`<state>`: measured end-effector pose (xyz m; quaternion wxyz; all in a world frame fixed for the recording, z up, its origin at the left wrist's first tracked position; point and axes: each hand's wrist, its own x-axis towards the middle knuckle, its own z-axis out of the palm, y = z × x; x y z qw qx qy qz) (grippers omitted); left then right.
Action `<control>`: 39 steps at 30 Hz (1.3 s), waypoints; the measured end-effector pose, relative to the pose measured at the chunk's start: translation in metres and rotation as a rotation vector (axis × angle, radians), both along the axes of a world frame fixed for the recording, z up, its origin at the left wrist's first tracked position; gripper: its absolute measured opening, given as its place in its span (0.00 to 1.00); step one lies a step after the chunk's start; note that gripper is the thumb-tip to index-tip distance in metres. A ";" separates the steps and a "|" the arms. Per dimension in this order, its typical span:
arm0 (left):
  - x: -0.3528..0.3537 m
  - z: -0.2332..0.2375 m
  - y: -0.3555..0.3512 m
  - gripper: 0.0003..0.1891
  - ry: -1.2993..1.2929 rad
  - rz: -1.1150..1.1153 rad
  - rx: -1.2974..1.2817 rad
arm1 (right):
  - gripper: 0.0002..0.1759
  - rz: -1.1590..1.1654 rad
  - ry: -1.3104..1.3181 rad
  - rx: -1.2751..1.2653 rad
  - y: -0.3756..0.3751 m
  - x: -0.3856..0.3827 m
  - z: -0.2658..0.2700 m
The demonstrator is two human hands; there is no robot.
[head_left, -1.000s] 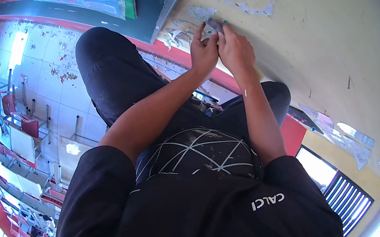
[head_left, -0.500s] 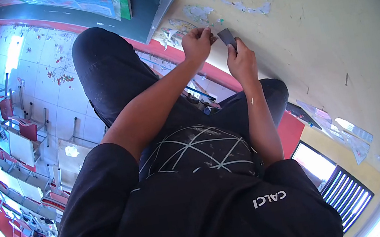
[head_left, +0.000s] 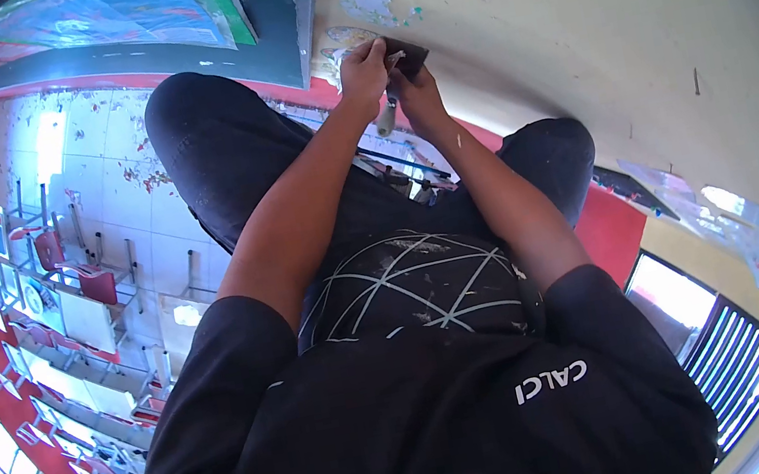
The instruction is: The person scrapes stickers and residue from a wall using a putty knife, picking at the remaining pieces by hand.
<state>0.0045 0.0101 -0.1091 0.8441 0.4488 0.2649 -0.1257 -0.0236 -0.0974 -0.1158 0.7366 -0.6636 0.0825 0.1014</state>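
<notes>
A putty knife (head_left: 410, 56) with a wide dark blade is in my right hand (head_left: 419, 100), its pale handle (head_left: 387, 118) hanging down past the palm. My left hand (head_left: 363, 73) is closed at the blade's left edge. A small pale scrap (head_left: 396, 58) shows by its fingertips, against the blade. Both hands are close together in front of the lower wall. Peeled patches (head_left: 370, 8) with whitish remnants mark the cream wall (head_left: 606, 24) just above them.
My bent knees (head_left: 201, 116) flank the hands. A dark green board (head_left: 279, 11) with a plastic-covered poster (head_left: 108, 21) is at upper left. Scraps (head_left: 148, 181) litter the tiled floor. Chairs and tables (head_left: 78, 310) stand at left. A nail (head_left: 695, 82) sticks out of the wall.
My right hand has moved left and turned the putty knife, so its handle now shows below. My left hand has shifted slightly left and now meets the blade. The view has shifted.
</notes>
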 end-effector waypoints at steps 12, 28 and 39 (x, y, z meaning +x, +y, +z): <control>0.016 -0.016 0.011 0.11 -0.116 0.170 0.044 | 0.28 0.039 0.290 0.075 0.032 0.026 -0.019; 0.012 0.016 0.001 0.11 -0.100 0.103 -0.070 | 0.15 -0.033 -0.019 -0.322 0.017 0.028 0.033; 0.007 0.000 -0.012 0.11 -0.127 0.118 0.006 | 0.19 0.020 0.215 -0.279 0.004 0.020 0.017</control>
